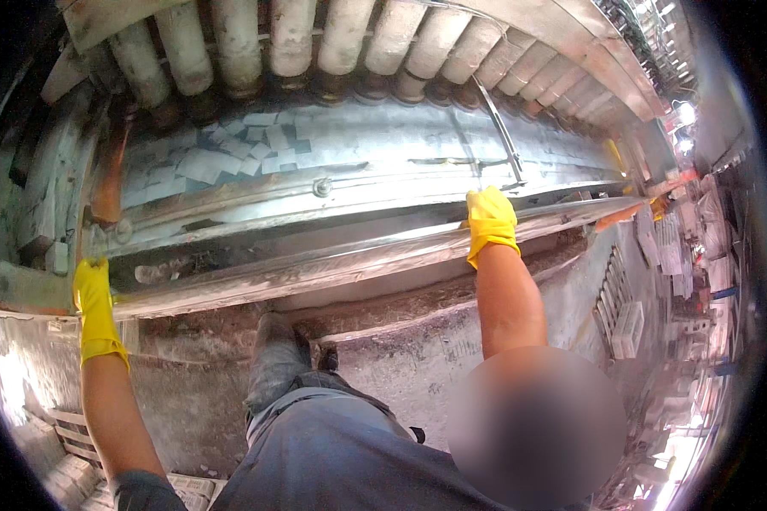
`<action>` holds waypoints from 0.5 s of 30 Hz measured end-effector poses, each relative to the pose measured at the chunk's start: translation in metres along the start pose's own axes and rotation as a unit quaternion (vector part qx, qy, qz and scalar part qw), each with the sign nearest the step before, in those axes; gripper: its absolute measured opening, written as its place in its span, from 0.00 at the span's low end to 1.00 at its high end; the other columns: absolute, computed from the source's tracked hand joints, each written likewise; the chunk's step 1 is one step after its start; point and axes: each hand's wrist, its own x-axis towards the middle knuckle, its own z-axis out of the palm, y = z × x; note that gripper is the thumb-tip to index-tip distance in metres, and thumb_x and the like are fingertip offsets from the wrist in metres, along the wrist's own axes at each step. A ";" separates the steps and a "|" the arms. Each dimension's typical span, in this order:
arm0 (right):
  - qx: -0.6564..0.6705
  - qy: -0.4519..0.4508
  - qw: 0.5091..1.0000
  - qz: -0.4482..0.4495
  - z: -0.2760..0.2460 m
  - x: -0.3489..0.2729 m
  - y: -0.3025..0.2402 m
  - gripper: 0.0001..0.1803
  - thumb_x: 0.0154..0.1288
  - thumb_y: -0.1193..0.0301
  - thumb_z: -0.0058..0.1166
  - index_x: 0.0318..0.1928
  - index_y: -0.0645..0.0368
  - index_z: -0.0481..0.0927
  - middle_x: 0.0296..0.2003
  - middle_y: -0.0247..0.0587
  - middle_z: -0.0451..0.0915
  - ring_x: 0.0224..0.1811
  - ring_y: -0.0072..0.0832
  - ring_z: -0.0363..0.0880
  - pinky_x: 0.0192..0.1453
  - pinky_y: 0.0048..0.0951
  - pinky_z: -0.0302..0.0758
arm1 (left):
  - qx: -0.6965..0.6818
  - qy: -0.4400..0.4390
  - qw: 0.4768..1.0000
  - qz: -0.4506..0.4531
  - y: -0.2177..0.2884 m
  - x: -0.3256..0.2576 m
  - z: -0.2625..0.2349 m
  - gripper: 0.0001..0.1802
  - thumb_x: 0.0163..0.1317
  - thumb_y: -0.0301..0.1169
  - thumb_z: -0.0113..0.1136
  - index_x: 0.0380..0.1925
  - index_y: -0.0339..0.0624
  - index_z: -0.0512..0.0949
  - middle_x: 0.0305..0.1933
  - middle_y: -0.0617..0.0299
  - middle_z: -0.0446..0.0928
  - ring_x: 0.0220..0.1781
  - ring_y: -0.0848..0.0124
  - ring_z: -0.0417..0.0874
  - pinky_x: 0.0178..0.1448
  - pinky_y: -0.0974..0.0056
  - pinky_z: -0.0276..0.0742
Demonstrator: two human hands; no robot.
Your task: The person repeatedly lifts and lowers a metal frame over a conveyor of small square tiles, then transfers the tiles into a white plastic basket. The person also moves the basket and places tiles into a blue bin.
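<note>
Both our hands wear yellow gloves: left hand (95,298) at the left end of a long metal rail (332,266), right hand (491,220) curled at the rail towards the right. Whether either grips it, we cannot tell. Beyond the rail, we see a round knob (322,187), then pale flat pieces (209,166) left, a dark rod (501,128) right. Farthest: a row of thick rollers (343,34).
</note>
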 end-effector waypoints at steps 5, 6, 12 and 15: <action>-0.119 0.075 0.984 -0.111 0.015 0.002 0.018 0.17 0.77 0.58 0.51 0.49 0.50 0.91 0.50 0.50 0.87 0.58 0.49 0.87 0.56 0.51 0.85 | -0.023 -0.017 1.000 -0.004 0.021 -0.016 -0.012 0.27 0.66 0.53 0.64 0.47 0.38 0.86 0.50 0.40 0.87 0.54 0.39 0.87 0.56 0.43 0.82; -0.098 0.084 0.984 -0.119 0.022 0.006 0.017 0.18 0.76 0.57 0.51 0.47 0.53 0.91 0.49 0.52 0.87 0.57 0.51 0.87 0.57 0.51 0.84 | -0.015 0.004 1.000 0.011 0.000 -0.009 -0.006 0.26 0.66 0.52 0.64 0.46 0.39 0.86 0.50 0.40 0.87 0.54 0.38 0.87 0.55 0.43 0.82; 0.192 0.039 0.980 -0.016 0.041 0.024 0.033 0.23 0.74 0.56 0.50 0.45 0.67 0.81 0.44 0.63 0.83 0.48 0.58 0.86 0.53 0.50 0.81 | -0.008 0.017 1.000 0.025 0.011 -0.011 -0.011 0.25 0.66 0.53 0.65 0.45 0.41 0.87 0.47 0.41 0.88 0.51 0.40 0.88 0.54 0.43 0.83; 0.211 0.035 0.976 -0.043 0.045 0.026 0.031 0.22 0.74 0.57 0.50 0.46 0.68 0.80 0.43 0.62 0.82 0.46 0.56 0.86 0.51 0.49 0.81 | -0.013 0.010 1.000 0.023 0.000 -0.010 -0.007 0.25 0.67 0.53 0.65 0.46 0.41 0.87 0.47 0.42 0.88 0.51 0.41 0.89 0.54 0.44 0.83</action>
